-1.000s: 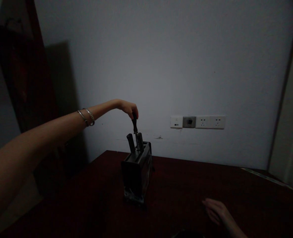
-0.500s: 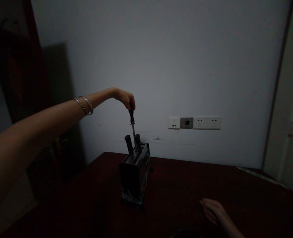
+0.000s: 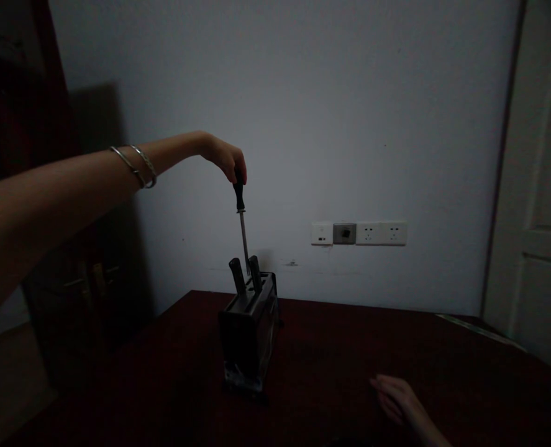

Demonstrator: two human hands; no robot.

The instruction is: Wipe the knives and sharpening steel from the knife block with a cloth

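Observation:
My left hand (image 3: 222,156), with two bangles on its wrist, pinches the top of a black-handled knife (image 3: 241,214) and holds it upright, its thin blade partly drawn out of a dark knife block (image 3: 247,335). Two other black handles (image 3: 245,274) stick out of the block's slots. The block stands on a dark red-brown table (image 3: 340,366). My right hand (image 3: 394,397) lies flat on the table at the lower right, fingers stretched out, holding nothing.
A grey-white wall behind the table carries a strip of sockets and a switch (image 3: 359,233). A dark wooden cabinet (image 3: 33,236) stands at the left. A white door (image 3: 536,198) is at the right edge.
My left hand has risen, drawing the knife further up out of the block so more blade shows. My right hand has stayed flat on the table.

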